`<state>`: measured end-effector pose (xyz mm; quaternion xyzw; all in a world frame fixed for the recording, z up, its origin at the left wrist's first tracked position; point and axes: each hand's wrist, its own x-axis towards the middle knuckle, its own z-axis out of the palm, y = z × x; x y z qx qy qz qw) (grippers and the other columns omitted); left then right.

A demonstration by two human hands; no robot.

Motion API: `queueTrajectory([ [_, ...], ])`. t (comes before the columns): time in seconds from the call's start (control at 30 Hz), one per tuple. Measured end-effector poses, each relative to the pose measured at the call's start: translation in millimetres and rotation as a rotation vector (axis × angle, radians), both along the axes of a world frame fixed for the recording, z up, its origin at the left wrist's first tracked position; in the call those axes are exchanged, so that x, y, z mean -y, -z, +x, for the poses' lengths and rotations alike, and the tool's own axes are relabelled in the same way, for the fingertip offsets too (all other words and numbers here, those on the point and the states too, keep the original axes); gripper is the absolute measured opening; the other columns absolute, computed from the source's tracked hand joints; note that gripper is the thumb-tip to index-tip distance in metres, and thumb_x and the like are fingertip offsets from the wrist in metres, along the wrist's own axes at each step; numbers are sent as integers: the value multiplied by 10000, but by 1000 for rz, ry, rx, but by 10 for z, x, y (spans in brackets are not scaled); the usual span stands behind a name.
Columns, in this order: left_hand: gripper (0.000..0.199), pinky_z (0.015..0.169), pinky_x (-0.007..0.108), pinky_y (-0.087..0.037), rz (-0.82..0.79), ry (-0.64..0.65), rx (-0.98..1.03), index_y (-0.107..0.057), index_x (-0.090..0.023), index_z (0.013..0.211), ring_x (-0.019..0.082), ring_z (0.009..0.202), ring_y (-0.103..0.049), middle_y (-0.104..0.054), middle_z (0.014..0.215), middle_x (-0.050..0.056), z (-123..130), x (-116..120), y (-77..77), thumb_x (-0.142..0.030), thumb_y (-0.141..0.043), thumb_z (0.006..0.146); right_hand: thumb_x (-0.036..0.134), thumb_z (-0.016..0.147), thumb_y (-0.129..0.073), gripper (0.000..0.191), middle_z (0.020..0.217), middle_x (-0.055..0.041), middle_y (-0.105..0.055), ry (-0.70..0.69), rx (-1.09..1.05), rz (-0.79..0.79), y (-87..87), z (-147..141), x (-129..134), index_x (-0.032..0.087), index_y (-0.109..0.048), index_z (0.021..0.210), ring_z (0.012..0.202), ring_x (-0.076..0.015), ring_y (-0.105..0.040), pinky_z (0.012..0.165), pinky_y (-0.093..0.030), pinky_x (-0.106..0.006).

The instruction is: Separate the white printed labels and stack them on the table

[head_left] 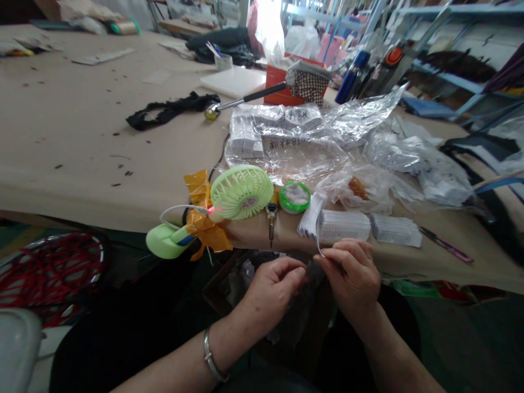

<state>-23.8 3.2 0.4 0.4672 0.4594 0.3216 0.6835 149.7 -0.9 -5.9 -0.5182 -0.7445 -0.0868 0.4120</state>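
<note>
My right hand (pixel 354 278) pinches a thin white label (pixel 320 243) between thumb and forefinger, at the table's front edge. The label is seen nearly edge-on and curves upward. Just left of it, my left hand (pixel 278 286) is closed with thumb and forefinger together; whatever it may hold is too small to make out. Behind the right hand lie a stack of white printed labels (pixel 344 225), a second label stack (pixel 396 230) and a fanned, upright bunch of labels (pixel 310 217). A green round tub (pixel 295 197) with white filling stands behind the left hand.
A green fan (pixel 242 194) is taped to the table edge, beside a soldering-iron-like tool (pixel 271 222) pointing forward. A pink-handled tool (pixel 448 245) lies at right. Behind are plastic-wrapped label bundles (pixel 286 117), a hammer-like tool (pixel 245 100) and black fabric (pixel 172 109).
</note>
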Motion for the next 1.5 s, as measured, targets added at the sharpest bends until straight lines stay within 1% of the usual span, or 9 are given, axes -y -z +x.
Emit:
queueTrajectory([
  [0.13, 311, 612, 221, -449, -307, -42, 349, -643, -138, 885, 98, 638, -563, -637, 767, 21, 168, -49, -98, -433, -645, 785, 139, 800, -677, 82, 734, -7, -626, -130, 23, -68, -77, -139, 256, 208, -634, 798, 795, -184, -564, 785, -428, -385],
  [0.3, 211, 554, 194, -416, -428, -143, 357, -621, -121, 783, 82, 558, -553, -628, 653, 14, 258, -64, -91, -319, -686, 750, 133, 823, -649, 75, 752, -13, -639, -238, 38, -127, -104, -166, 426, 197, -641, 863, 828, -181, -570, 813, -444, -388],
  [0.4, 188, 550, 205, -431, -432, -109, 276, -639, -108, 805, 90, 550, -563, -635, 652, 25, 249, -45, -51, -294, -649, 779, 206, 862, -610, 257, 913, -83, -640, -160, 102, -110, -78, 54, 299, 151, -613, 1113, 940, -228, -551, 853, -468, -415],
  [0.5, 195, 546, 214, -443, -446, -55, 182, -646, -101, 874, 99, 557, -578, -644, 677, 37, 219, -13, -23, -281, -594, 823, 245, 866, -608, 361, 1049, -142, -625, 51, 233, -108, -30, 283, 102, 100, -583, 1196, 1028, -278, -529, 900, -465, -446],
  [0.6, 190, 531, 209, -439, -463, -20, 180, -614, -102, 955, 102, 551, -584, -643, 671, 33, 197, 23, -8, -247, -552, 849, 206, 865, -601, 283, 1069, -133, -646, 132, 330, -111, 40, 377, -13, 111, -629, 1130, 1029, -285, -539, 906, -460, -454],
  [0.8, 110, 507, 210, -446, -489, -53, 208, -547, -140, 892, 115, 520, -583, -631, 608, 23, 175, 43, 29, -242, -555, 852, 113, 851, -609, 107, 925, -69, -697, 90, 212, 15, 148, 425, -23, 166, -678, 914, 930, -226, -585, 866, -479, -407],
  [0.93, 121, 542, 235, -479, -548, -49, 191, -608, -95, 862, 119, 544, -599, -659, 699, 69, 147, 13, -7, -207, -590, 822, 64, 826, -621, 174, 917, -60, -675, -17, 28, 29, 77, 409, 51, 188, -670, 938, 941, -210, -586, 839, -498, -397],
  [1.17, 85, 506, 215, -455, -612, -5, 432, -670, -71, 754, 104, 504, -564, -622, 637, 51, 140, 31, -69, -127, -607, 743, 70, 793, -661, 187, 852, -28, -643, -434, -106, -94, 41, 16, 311, 221, -691, 899, 961, -206, -548, 858, -483, -428],
  [1.5, 148, 474, 174, -379, -657, -61, 574, -687, -69, 752, 78, 518, -546, -622, 645, 33, 105, 50, -24, -199, -714, 687, 114, 842, -617, 144, 830, 2, -692, -501, 19, -138, 154, -35, 298, 238, -688, 864, 954, -176, -583, 942, -443, -418],
])
